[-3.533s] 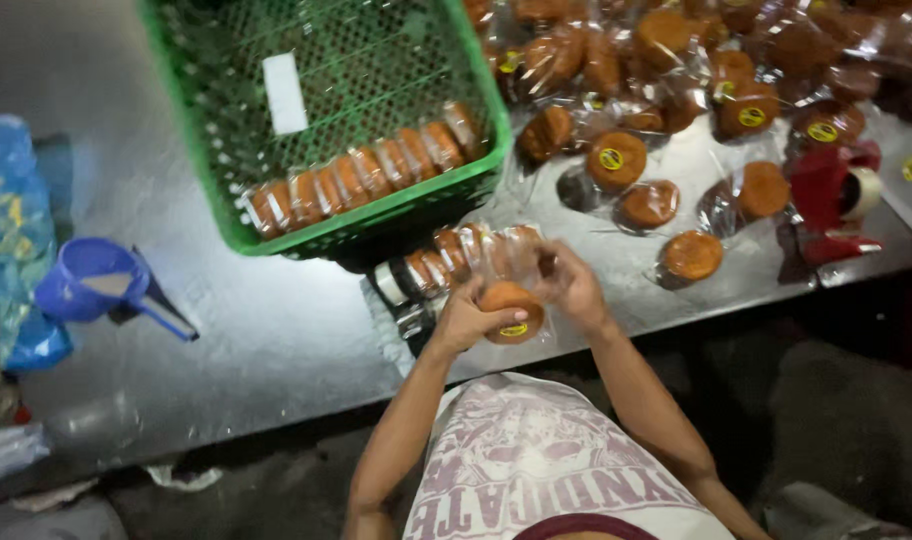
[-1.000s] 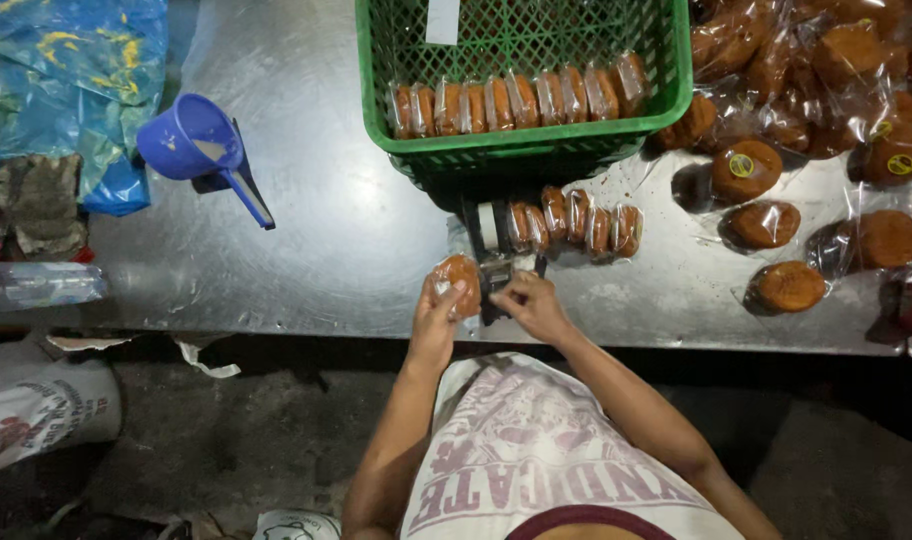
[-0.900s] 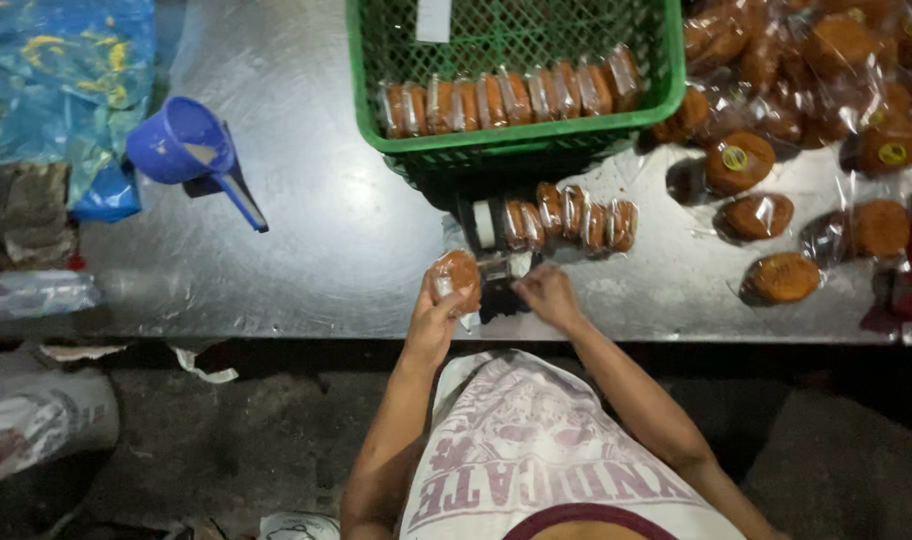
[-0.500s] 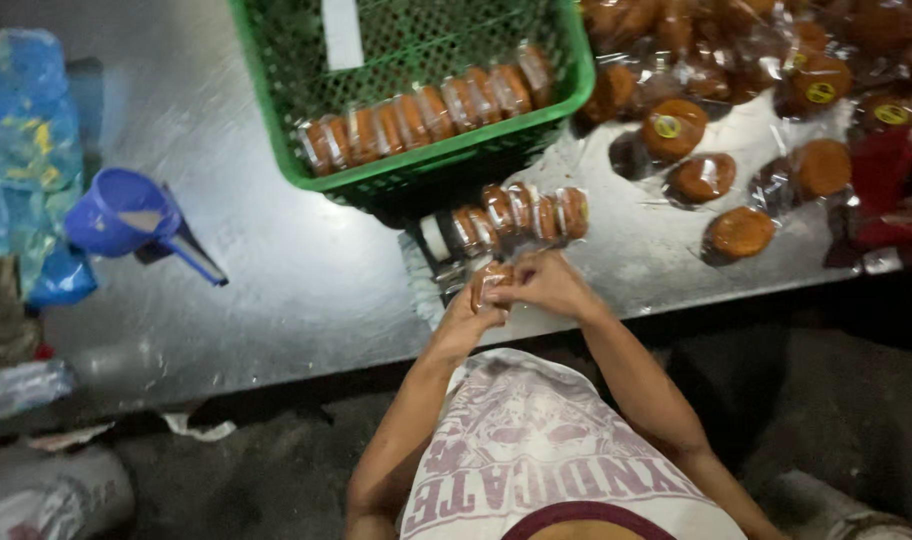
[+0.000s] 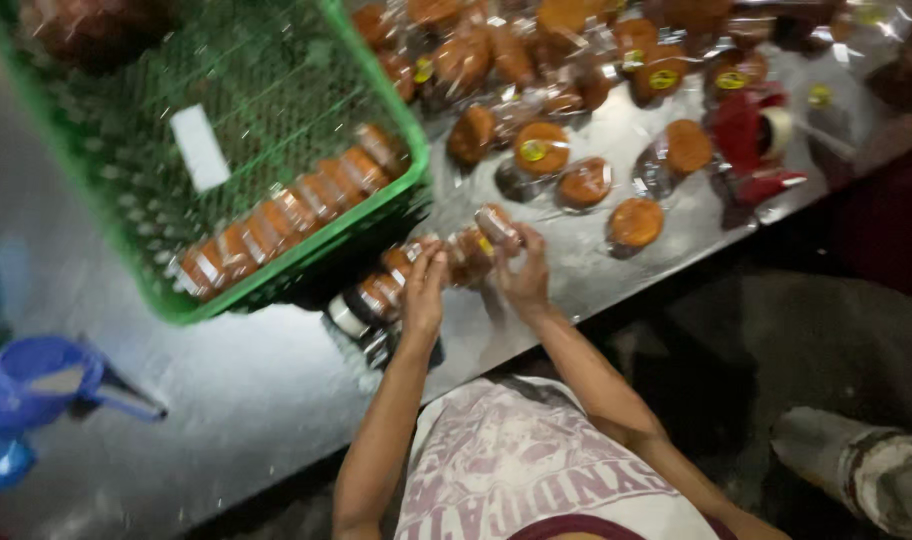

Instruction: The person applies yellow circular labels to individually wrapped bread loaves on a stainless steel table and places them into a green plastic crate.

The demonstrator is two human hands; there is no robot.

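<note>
From the head view, we see a row of wrapped buns [image 5: 421, 270] on the steel counter [image 5: 246, 400], just near of the green crate [image 5: 276, 270], which holds another row of wrapped buns [image 5: 286, 215]. Our left hand [image 5: 423, 290] and right hand [image 5: 521, 275] close on the row's ends. Loose wrapped buns [image 5: 576, 150] lie far right.

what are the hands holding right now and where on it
Both hands, left hand and right hand, close on a row of wrapped buns on the metal table, one at each end; the blur hides the finger placement.
</note>
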